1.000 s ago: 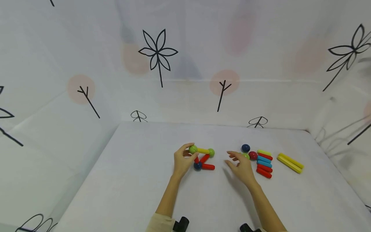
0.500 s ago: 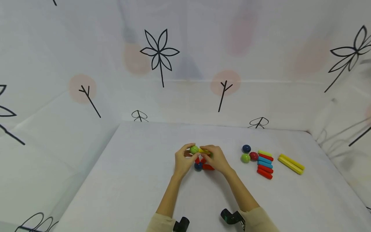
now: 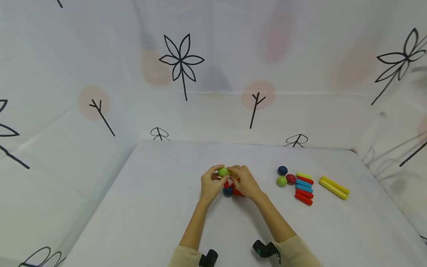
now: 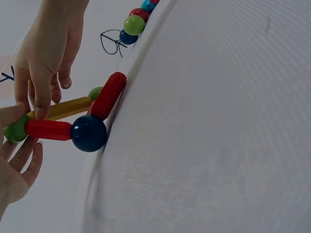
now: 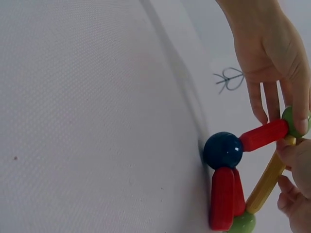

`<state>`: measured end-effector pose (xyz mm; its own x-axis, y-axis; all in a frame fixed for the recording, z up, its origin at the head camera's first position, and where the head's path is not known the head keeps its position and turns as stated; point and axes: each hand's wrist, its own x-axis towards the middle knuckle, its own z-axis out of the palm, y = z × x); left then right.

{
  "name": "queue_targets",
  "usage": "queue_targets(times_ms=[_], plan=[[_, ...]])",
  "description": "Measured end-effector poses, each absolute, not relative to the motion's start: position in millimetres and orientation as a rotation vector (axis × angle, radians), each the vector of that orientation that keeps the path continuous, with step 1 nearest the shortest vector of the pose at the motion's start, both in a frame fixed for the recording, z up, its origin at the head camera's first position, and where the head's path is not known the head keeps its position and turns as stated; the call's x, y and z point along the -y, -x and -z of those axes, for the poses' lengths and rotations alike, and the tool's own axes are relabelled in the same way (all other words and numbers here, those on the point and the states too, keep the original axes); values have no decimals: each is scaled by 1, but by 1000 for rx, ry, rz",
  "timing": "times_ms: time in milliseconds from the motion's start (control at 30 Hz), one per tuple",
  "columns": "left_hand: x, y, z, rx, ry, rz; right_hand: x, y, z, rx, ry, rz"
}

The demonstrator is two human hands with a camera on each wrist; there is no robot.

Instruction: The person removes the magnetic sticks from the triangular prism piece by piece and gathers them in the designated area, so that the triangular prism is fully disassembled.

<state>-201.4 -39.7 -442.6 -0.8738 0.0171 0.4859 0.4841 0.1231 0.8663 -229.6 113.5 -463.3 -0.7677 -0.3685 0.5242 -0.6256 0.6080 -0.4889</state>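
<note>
My left hand (image 3: 209, 187) pinches a green ball (image 3: 223, 171) between thumb and fingers. Joined to that ball are a red stick (image 4: 48, 129) and a yellow stick (image 5: 266, 187). A navy ball (image 4: 89, 133) sits low on the table, with red sticks running out of it. At the yellow stick's other end is a second green ball (image 5: 243, 223). My right hand (image 3: 246, 183) pinches the yellow stick close to the held green ball; in the head view it hides most of that stick and the far ball.
On the table to the right lie a loose navy ball (image 3: 282, 170), a green ball (image 3: 281, 181) and a red ball (image 3: 291, 179). Beside them is a row of short red, blue and lime sticks (image 3: 304, 188). Two longer yellow sticks (image 3: 334, 187) lie farther right.
My right hand has come left from beside the loose balls and taken hold of the yellow stick, then slid slightly toward the left hand. The left hand stays on the green ball.
</note>
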Motion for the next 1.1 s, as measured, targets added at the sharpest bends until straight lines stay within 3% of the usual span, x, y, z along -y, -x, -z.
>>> queue_targets(times_ms=[367, 600, 767, 1100], plan=[[43, 203, 446, 2030, 405, 1931, -118, 231, 464, 2385, -608, -1173], [50, 213, 469, 2001, 290, 2055, -136, 230, 463, 2330, -506, -1379], [55, 221, 491, 2138, 204, 1950, -148, 226, 459, 2332, -351, -1540], [61, 220, 499, 2445, 276, 1614, -154, 208, 431, 2288, -352, -1739]])
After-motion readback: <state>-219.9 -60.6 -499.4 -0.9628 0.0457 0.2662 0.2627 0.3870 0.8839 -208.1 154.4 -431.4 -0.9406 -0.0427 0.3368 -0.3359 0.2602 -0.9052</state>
